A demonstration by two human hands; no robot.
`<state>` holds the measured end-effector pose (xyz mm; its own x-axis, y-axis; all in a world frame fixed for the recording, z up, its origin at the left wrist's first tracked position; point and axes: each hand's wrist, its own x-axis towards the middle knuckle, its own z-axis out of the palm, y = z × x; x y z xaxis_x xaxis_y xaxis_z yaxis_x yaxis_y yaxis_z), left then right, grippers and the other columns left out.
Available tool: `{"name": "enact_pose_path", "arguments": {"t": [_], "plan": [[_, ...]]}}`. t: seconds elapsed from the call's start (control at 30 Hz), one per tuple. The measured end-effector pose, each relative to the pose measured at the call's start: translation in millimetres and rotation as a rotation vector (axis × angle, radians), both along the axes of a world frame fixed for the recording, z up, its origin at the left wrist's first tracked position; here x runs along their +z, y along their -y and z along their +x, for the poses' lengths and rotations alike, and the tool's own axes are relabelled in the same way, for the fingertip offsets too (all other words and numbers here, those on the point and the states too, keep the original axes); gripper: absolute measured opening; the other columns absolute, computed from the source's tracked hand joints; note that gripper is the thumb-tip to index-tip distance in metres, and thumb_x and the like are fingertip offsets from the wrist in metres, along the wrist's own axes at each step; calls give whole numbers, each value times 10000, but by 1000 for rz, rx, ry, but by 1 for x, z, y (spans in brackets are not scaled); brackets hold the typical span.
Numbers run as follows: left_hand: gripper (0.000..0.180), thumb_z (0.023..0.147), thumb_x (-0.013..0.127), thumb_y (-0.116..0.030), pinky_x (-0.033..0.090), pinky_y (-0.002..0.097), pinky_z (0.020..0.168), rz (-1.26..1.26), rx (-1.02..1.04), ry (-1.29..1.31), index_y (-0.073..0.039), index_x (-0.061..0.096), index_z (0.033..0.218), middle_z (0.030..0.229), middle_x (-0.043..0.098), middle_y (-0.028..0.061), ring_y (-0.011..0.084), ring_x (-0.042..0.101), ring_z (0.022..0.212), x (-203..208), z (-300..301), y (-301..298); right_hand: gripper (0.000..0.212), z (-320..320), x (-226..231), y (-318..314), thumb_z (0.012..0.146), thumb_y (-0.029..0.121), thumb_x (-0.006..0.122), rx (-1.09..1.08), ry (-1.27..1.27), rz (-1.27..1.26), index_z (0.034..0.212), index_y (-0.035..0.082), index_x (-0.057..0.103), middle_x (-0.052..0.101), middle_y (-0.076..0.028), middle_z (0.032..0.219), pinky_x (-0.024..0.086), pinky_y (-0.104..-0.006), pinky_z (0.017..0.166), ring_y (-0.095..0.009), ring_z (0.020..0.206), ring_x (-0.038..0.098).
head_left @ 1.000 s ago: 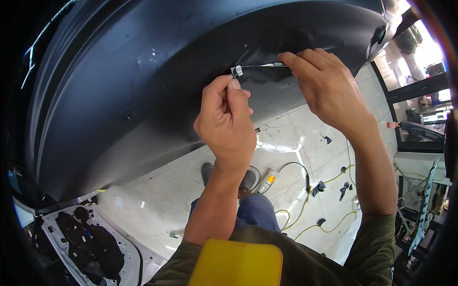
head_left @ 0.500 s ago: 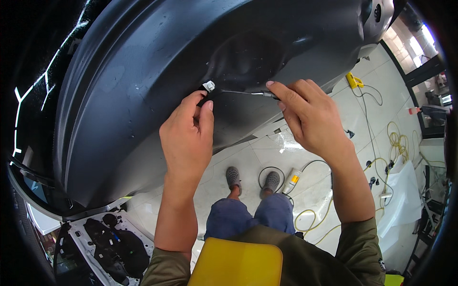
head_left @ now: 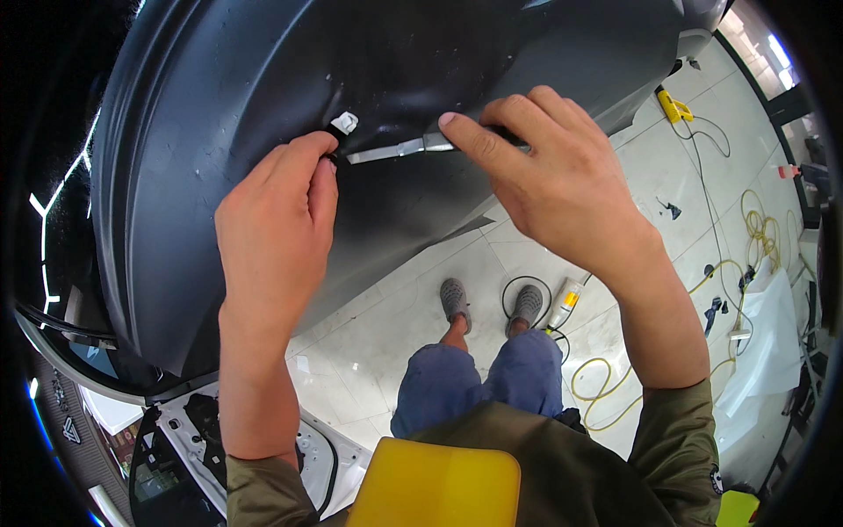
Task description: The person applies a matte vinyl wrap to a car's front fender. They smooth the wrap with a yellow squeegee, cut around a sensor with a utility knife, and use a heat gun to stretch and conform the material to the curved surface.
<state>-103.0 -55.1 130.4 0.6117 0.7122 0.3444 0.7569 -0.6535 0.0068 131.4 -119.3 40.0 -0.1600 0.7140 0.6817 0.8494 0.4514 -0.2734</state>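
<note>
My left hand [head_left: 274,224] is closed, thumb and fingers pinching a small black piece with a white clip-like end [head_left: 345,122]. My right hand [head_left: 566,189] grips the dark handle of what looks like a utility knife [head_left: 408,147]. Its flat silver blade points left, its tip close to my left fingertips; I cannot tell whether it touches the black piece. Both hands are over a large curved dark matte car panel [head_left: 193,176], which has a hollow behind the knife and small specks on its surface.
A loose dark edge [head_left: 474,230] hangs from the panel's lower side. On the tiled floor lie a yellow-handled corded tool [head_left: 674,107], a white-and-yellow power tool [head_left: 566,301], yellow hose [head_left: 760,230] and white sheeting [head_left: 760,351]. A stripped car door [head_left: 202,439] stands at lower left.
Both hands have moved up, the left hand also leftward and the right slightly left. The knife has turned, so its blade now shows its broad face rather than its thin edge.
</note>
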Motion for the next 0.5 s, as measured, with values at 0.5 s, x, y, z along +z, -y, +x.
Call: {"name": "enact_pose_path", "arguments": {"t": [0.5], "plan": [[163, 1017, 613, -132, 428, 394, 564, -172, 69, -43, 10, 651, 948, 666, 589, 163, 322, 558, 568, 22, 11, -3, 520, -16, -5, -9, 720, 26, 744, -9, -12, 90, 1229, 128, 708, 634, -51, 999, 501, -363, 728, -242, 841, 584]]}}
